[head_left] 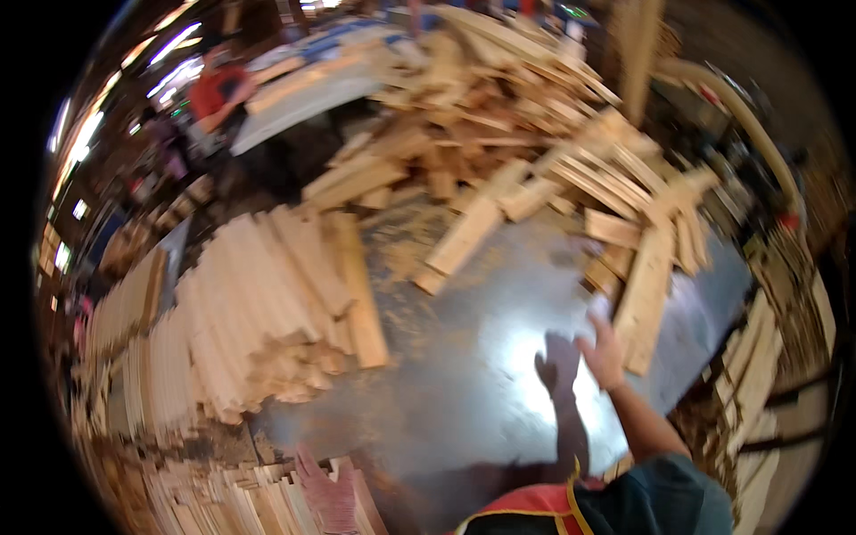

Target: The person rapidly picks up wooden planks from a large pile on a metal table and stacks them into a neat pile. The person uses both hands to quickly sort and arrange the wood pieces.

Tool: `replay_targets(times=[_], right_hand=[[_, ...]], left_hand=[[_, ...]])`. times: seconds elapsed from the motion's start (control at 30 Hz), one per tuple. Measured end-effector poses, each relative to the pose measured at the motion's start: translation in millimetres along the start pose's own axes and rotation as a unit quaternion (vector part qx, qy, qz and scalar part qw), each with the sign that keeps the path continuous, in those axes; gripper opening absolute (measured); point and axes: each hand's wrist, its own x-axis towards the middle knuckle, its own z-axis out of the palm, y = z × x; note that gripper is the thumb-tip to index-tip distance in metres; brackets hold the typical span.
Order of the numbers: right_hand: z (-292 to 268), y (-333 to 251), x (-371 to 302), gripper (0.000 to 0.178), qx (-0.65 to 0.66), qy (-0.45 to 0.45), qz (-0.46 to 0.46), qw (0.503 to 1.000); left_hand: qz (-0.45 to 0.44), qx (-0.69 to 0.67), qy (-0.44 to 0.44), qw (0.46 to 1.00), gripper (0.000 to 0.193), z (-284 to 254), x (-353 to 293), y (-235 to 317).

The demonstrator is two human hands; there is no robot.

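Roughly, step: right hand reaching toward a long plank on the worktop — judged a pick-up.
Fingers: spread, not gripping.
Left hand: resting flat on stacked slats.
Next: close around the plank's near end.

Stacked boards lie left on the table, loose planks behind and right.

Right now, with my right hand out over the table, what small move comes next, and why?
Probably reach the right hand slightly forward onto the long plank: the hands hold nothing visible, and that plank lies nearest its fingertips, loose at the pile's edge.
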Motion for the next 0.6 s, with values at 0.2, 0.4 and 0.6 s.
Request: replay_targets(times=[0.2, 0.4, 0.6], right_hand=[[-74, 134, 88, 0.083, -0.012, 0.176, 0.332, 0.926], [-82, 188, 137, 0.106, -0.056, 0.162, 0.373, 0.912], [-50, 227, 150, 0.102, 0.362, 0.088, 0.300, 0.878]], left_hand=[[0.059, 0.078, -0.149, 0.984, 0.103, 74, -101, 101], [0.140, 0.081, -0.209, 0.964, 0.104, 92, -168, 181], [0.226, 0.079, -0.225, 0.945, 0.102, 118, -183, 183]])
